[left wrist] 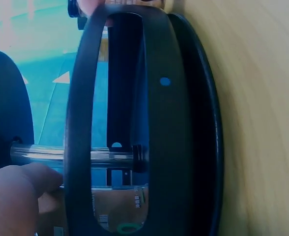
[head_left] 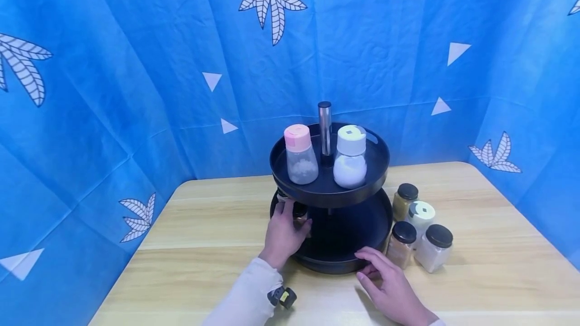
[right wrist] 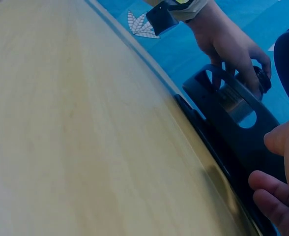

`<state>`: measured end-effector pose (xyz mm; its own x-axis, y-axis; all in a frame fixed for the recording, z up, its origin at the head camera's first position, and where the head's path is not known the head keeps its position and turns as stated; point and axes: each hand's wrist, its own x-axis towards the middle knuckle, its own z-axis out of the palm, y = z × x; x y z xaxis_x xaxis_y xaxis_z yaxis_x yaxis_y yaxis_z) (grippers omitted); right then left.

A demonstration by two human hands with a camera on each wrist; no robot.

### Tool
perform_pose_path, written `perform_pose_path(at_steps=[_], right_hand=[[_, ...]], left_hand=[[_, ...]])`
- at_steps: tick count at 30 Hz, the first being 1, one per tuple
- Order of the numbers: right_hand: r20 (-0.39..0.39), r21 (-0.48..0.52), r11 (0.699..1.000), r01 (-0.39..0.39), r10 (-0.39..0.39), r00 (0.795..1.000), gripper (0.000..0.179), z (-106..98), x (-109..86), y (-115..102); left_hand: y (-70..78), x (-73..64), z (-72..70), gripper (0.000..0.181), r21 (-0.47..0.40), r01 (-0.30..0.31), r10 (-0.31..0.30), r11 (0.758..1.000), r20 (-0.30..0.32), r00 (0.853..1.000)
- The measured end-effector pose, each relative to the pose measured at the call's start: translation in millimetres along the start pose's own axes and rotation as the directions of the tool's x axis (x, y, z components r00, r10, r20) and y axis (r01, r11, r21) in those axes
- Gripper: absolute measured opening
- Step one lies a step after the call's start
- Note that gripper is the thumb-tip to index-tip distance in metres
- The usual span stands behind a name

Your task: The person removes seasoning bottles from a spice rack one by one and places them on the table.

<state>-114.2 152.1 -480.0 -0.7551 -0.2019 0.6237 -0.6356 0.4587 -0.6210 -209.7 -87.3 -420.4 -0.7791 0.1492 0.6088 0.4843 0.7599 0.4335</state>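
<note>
On the left side of the black two-tier rack's lower tray (head_left: pixel 344 235), my left hand (head_left: pixel 282 233) grips a small spice jar (head_left: pixel 300 211) with a black lid and brown contents. The fingers curl round this jar (right wrist: pixel 231 102) behind the tray's slotted wall (right wrist: pixel 267 132) in the right wrist view. Part of another jar (head_left: pixel 282 195) shows behind the left fingers, mostly hidden. My right hand (head_left: pixel 391 286) is at the lower tray's front right rim with loosely bent fingers and holds nothing. Whether its fingertips touch the rim, I cannot tell.
The upper tray (head_left: pixel 317 197) carries a pink-capped shaker (head_left: pixel 301 157) and a white-capped shaker (head_left: pixel 350 160) beside a metal post (head_left: pixel 324 130). Right of the rack stand black-lidded jars (head_left: pixel 434 248) and a white-capped shaker (head_left: pixel 421 218) on the wooden table (head_left: pixel 204 225). A blue curtain (head_left: pixel 385 39) hangs behind.
</note>
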Motion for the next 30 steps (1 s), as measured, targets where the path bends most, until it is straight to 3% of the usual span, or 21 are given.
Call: perform_pose_path(at_steps=[10, 30], right_hand=[[0.006, 0.022, 1.0, 0.003, -0.003, 1.0, 0.045, 1.6, -0.3, 0.8], [0.005, 0.016, 1.0, -0.011, 0.011, 1.0, 0.045, 0.9, -1.1, 0.6]], left_hand=[[3.6, 2.0, 0.2, 0.055, -0.029, 0.069, -0.071, 0.997, -0.049, 0.996], [1.8, 5.5, -1.1, 0.049, -0.074, 0.043, -0.045, 0.996, -0.026, 0.999]])
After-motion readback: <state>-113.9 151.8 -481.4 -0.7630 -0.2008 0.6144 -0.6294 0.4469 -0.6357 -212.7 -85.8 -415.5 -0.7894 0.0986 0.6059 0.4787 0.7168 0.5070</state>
